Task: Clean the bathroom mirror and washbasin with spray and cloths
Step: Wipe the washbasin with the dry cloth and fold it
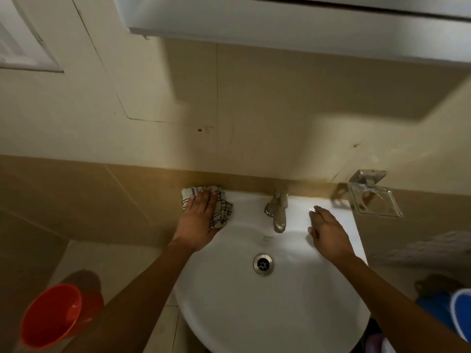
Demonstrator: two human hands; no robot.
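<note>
L fingers (210,193) spread flat, pressing checked cloth (221,211) onto back-left ledge of washbasin (229,289), against wall. R hand (328,230) open, empty, fingers loosely extended, resting on right ledge beside tap (277,212). No spray bottle in view. Step in hand, prob.: wiping rim. To do well: keep palm pressure even, work along ledge twd tap, fold cloth into wall joint & around tap base, then sweep bowl down to drain (263,264). R hand braces.
</note>
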